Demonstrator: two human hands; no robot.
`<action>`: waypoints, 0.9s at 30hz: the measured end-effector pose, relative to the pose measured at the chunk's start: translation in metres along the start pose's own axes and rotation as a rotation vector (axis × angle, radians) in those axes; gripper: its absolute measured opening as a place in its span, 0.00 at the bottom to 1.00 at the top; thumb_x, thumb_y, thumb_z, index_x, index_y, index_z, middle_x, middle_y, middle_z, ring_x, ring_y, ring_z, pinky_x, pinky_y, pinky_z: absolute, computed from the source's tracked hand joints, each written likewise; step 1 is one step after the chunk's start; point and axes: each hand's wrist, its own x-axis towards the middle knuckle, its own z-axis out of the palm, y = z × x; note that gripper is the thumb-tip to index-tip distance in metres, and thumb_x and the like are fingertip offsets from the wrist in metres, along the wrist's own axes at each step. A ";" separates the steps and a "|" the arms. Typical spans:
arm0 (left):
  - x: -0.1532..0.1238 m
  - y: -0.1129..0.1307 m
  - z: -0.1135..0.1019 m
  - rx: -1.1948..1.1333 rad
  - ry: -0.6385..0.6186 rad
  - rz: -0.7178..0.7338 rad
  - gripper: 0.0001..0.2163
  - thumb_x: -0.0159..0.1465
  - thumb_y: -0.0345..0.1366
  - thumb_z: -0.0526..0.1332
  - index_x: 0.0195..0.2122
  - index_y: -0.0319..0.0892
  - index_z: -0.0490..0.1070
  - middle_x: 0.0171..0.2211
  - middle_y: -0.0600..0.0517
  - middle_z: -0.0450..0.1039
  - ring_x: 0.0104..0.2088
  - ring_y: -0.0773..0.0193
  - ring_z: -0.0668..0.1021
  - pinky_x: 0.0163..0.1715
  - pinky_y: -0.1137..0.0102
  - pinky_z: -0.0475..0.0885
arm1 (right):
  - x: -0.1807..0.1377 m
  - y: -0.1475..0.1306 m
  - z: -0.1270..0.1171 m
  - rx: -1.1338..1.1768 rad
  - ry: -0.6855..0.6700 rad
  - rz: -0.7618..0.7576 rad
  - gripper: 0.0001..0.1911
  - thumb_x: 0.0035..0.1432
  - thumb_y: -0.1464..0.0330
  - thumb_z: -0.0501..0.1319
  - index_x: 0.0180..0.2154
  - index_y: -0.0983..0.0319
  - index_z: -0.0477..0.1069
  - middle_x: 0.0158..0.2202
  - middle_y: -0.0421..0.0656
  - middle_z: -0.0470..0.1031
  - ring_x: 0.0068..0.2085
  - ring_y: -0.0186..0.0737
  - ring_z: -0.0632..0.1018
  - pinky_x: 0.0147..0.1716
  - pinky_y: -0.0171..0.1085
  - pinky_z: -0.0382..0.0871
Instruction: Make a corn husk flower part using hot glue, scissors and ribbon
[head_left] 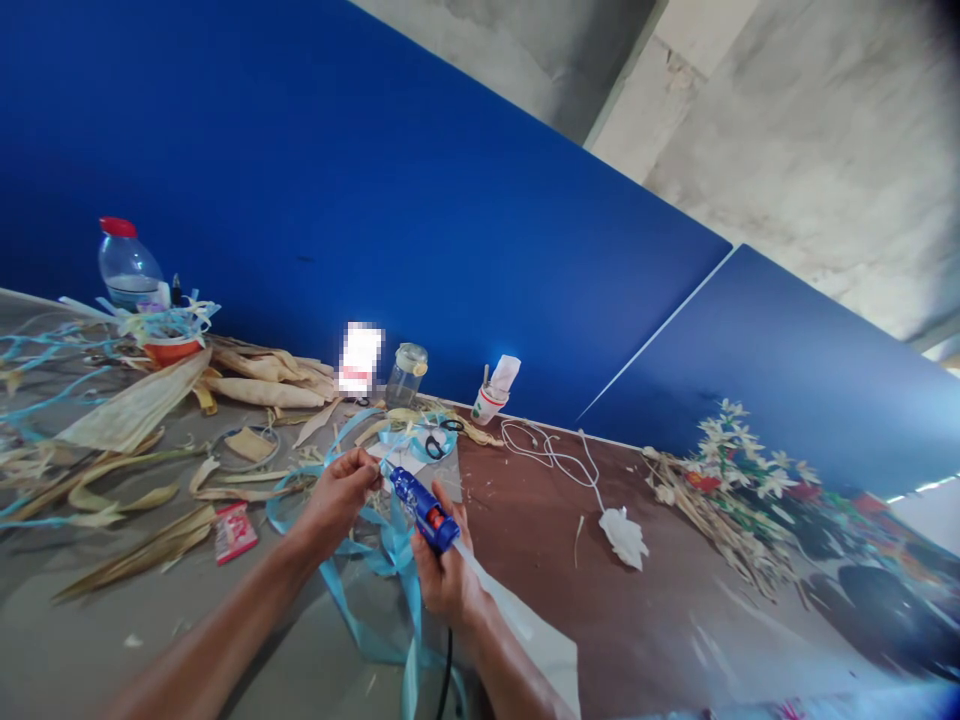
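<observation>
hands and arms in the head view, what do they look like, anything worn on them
The left hand and right hand are bare, without gloves. The left forearm and right forearm show no sleeve, watch or bracelet within the picture. No ring or marking can be made out.

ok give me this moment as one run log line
right hand: holding blue glue gun | left hand: pinched near its front end, item unclear | nearby: light-blue ribbon, scissors, pink packet

head view: worn on head | looks forward and down | across counter to blue partition, tilted | left hand, right hand near, below centre
</observation>
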 end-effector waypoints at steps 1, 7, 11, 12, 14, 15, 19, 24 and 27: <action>0.000 0.001 0.000 -0.014 -0.004 -0.014 0.07 0.47 0.30 0.66 0.19 0.40 0.67 0.17 0.57 0.67 0.20 0.70 0.69 0.24 0.74 0.63 | 0.000 0.000 -0.001 0.001 -0.002 0.006 0.27 0.64 0.61 0.48 0.62 0.66 0.52 0.51 0.55 0.70 0.47 0.49 0.75 0.44 0.48 0.72; -0.004 0.010 0.004 -0.189 -0.091 -0.154 0.07 0.47 0.29 0.66 0.19 0.39 0.67 0.14 0.57 0.64 0.18 0.72 0.67 0.22 0.76 0.64 | 0.000 0.000 -0.001 0.036 -0.012 0.018 0.29 0.64 0.60 0.47 0.62 0.68 0.52 0.50 0.56 0.71 0.46 0.50 0.75 0.44 0.47 0.72; -0.006 0.013 0.005 -0.287 -0.116 -0.232 0.07 0.47 0.28 0.66 0.19 0.38 0.67 0.14 0.58 0.61 0.18 0.73 0.66 0.22 0.77 0.67 | -0.001 -0.001 -0.002 0.031 -0.032 0.039 0.28 0.64 0.61 0.48 0.62 0.66 0.53 0.52 0.56 0.69 0.48 0.51 0.74 0.46 0.49 0.70; -0.006 0.013 0.004 -0.305 -0.121 -0.244 0.07 0.48 0.27 0.65 0.19 0.38 0.67 0.15 0.58 0.62 0.18 0.73 0.66 0.24 0.76 0.68 | -0.001 -0.001 -0.003 0.023 -0.035 0.032 0.27 0.64 0.62 0.48 0.61 0.66 0.54 0.53 0.56 0.69 0.49 0.51 0.74 0.47 0.51 0.69; -0.005 0.012 0.002 -0.332 -0.135 -0.271 0.06 0.49 0.27 0.65 0.20 0.38 0.67 0.15 0.57 0.62 0.19 0.73 0.67 0.26 0.74 0.70 | -0.002 -0.001 -0.003 0.021 -0.047 0.018 0.26 0.64 0.63 0.48 0.60 0.66 0.56 0.54 0.57 0.68 0.50 0.52 0.73 0.48 0.53 0.68; -0.004 0.011 0.001 -0.342 -0.140 -0.286 0.06 0.49 0.27 0.64 0.21 0.38 0.67 0.16 0.57 0.62 0.19 0.73 0.66 0.27 0.74 0.71 | -0.002 0.000 -0.002 0.028 -0.055 0.020 0.26 0.64 0.63 0.48 0.60 0.66 0.56 0.54 0.57 0.68 0.50 0.52 0.73 0.49 0.54 0.68; -0.004 0.008 -0.001 -0.382 -0.150 -0.332 0.05 0.50 0.25 0.63 0.21 0.38 0.67 0.16 0.57 0.61 0.19 0.74 0.65 0.27 0.74 0.72 | -0.004 0.003 0.002 0.059 -0.027 0.049 0.27 0.63 0.62 0.49 0.61 0.66 0.54 0.55 0.57 0.66 0.51 0.53 0.72 0.49 0.53 0.67; -0.005 0.008 0.000 -0.403 -0.177 -0.336 0.05 0.50 0.25 0.63 0.21 0.38 0.67 0.16 0.57 0.61 0.19 0.74 0.65 0.27 0.74 0.72 | -0.006 0.005 0.004 0.082 -0.042 0.028 0.27 0.63 0.63 0.49 0.62 0.66 0.53 0.56 0.56 0.65 0.51 0.53 0.71 0.50 0.53 0.66; -0.005 0.009 0.001 -0.397 -0.168 -0.342 0.06 0.50 0.25 0.63 0.21 0.38 0.67 0.16 0.58 0.61 0.19 0.74 0.64 0.27 0.73 0.72 | -0.006 0.004 0.003 0.095 -0.027 0.035 0.28 0.63 0.64 0.50 0.62 0.66 0.51 0.56 0.57 0.65 0.51 0.53 0.72 0.49 0.53 0.67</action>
